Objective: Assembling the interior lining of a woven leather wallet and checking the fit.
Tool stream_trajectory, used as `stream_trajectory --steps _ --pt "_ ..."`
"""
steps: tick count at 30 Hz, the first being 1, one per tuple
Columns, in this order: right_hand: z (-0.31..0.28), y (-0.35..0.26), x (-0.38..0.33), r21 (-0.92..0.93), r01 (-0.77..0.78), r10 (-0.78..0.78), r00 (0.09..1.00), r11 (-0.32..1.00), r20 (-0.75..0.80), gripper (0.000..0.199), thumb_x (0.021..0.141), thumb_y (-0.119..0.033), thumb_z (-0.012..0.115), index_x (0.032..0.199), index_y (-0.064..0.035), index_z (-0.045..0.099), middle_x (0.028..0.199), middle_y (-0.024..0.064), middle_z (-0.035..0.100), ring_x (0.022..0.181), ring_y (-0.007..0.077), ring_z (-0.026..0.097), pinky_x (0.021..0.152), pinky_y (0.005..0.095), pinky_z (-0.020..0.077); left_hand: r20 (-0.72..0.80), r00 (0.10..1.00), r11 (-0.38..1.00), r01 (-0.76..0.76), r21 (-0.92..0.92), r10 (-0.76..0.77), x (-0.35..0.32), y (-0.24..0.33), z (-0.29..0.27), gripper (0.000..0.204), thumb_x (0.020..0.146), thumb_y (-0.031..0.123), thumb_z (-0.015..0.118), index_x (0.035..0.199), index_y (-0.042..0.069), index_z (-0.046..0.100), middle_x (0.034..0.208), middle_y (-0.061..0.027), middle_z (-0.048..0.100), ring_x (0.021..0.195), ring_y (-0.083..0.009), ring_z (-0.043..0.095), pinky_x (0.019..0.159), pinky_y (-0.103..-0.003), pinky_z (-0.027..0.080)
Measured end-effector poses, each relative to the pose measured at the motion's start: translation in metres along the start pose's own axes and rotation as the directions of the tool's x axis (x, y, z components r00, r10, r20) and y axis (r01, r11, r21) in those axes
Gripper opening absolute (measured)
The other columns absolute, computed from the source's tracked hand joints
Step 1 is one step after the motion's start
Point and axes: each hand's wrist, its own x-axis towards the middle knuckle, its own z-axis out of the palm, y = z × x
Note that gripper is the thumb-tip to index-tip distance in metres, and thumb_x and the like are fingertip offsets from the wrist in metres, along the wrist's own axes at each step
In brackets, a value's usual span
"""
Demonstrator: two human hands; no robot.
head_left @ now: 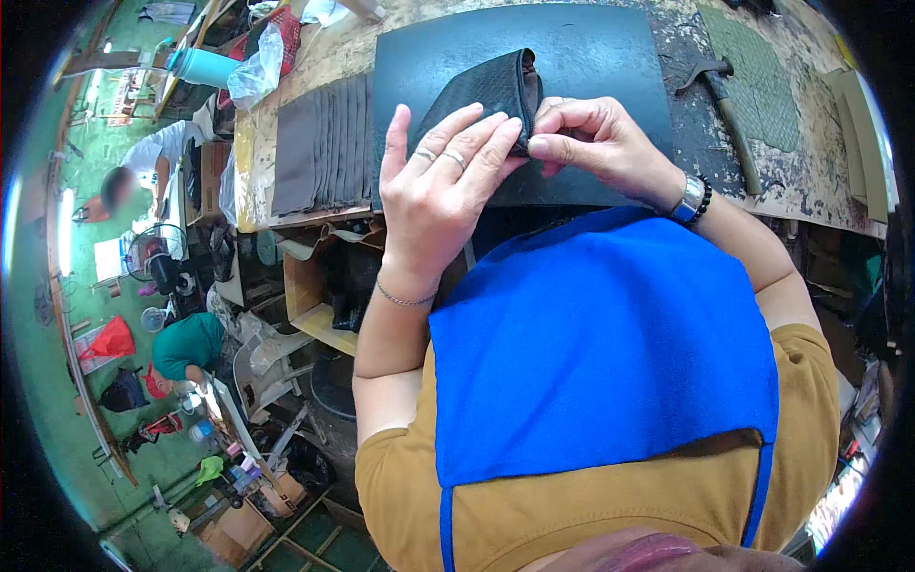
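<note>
We see both hands working one dark piece of textured fabric [481,91], folded over and held just above a black mat [591,57] on the workbench [820,181]. The left hand [440,186] lies flat against the near face of the piece, fingers spread and extended, two rings showing, a thin bracelet at the wrist. The right hand [596,143] pinches the folded right edge between thumb and fingertips, fingers curled closed on it; a watch [688,198] and a beaded band sit on that wrist.

For packaging, we find a clear plastic bag [255,69] bunched at the bench's far left corner, beside a teal cylindrical container [202,67]. Down on the floor a red bag [110,341] lies flat, and cardboard boxes [243,529] sit near the lower edge. Any labels are too small to tell.

Left of the mat a stack of grey fabric pieces [324,143] fans out in overlapping strips. A hammer [724,105] rests on the stained, paint-marked bench to the right, next to a green patterned sheet [762,81].

The floor [57,400] is green. Two other people bend over work there, one in a white top [162,153], one in a teal top [191,345]. A blue apron [610,343] over an ochre shirt fills our lower view
</note>
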Motion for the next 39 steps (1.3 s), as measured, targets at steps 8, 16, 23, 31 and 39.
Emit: stream_trajectory --steps 8,16,23,31,39 --pt "0.006 -0.046 0.002 -0.801 0.200 -0.249 0.966 0.565 0.066 0.015 0.083 -0.016 0.071 0.087 -0.0011 0.070 0.076 0.0153 0.061 0.068 0.0301 0.061 0.062 0.0360 0.0477 0.023 0.995 0.993 -0.098 0.069 0.097 -0.001 -0.015 0.011 0.025 0.079 0.028 0.072 0.102 0.020 0.071 0.093 0.0059 0.071 0.093 -0.0104 0.068 0.116 -0.053 0.019" --pt "-0.005 -0.036 0.008 -0.572 0.004 -0.012 1.000 0.820 -0.010 0.012 0.085 -0.011 0.070 0.087 0.0006 0.068 0.075 0.0079 0.060 0.068 0.0152 0.057 0.064 0.0273 0.0446 -0.074 0.997 0.996 -0.020 -0.082 0.014 -0.018 -0.015 0.023 0.027 0.078 0.024 0.074 0.104 0.020 0.071 0.095 0.0046 0.072 0.096 -0.0118 0.069 0.114 -0.051 0.023" --pt "0.018 -0.054 0.007 -0.816 0.298 -0.336 0.932 0.495 0.137 0.011 0.082 -0.012 0.070 0.084 -0.0010 0.066 0.075 0.0124 0.061 0.062 0.0241 0.057 0.059 0.0333 0.0460 0.000 0.990 0.990 0.139 -0.009 -0.139 0.002 0.007 -0.012 0.034 0.070 0.017 0.076 0.104 0.012 0.070 0.091 -0.0003 0.066 0.071 -0.0184 0.061 0.078 -0.036 0.047" --pt "0.010 -0.061 -0.005 -0.641 0.060 0.010 0.994 0.765 0.105 0.016 0.086 -0.015 0.069 0.089 0.0012 0.068 0.077 0.0089 0.067 0.069 0.0135 0.060 0.065 0.0273 0.0483 0.016 0.993 0.926 0.112 -0.362 -0.114 -0.010 0.008 -0.014 0.033 0.071 0.001 0.075 0.104 0.004 0.069 0.088 -0.0116 0.068 0.072 -0.0240 0.068 0.060 -0.031 0.055" --pt "0.013 -0.090 0.022 -0.807 0.519 -0.316 0.844 0.282 0.432 0.026 0.083 -0.010 0.068 0.108 -0.0039 0.065 0.081 0.0085 0.061 0.070 0.0221 0.061 0.065 0.0317 0.0506 0.064 0.932 0.715 0.317 -0.624 -0.357 0.012 -0.005 -0.022 0.026 0.079 0.001 0.073 0.104 0.001 0.068 0.093 -0.0122 0.068 0.079 -0.0212 0.068 0.068 -0.031 0.055"
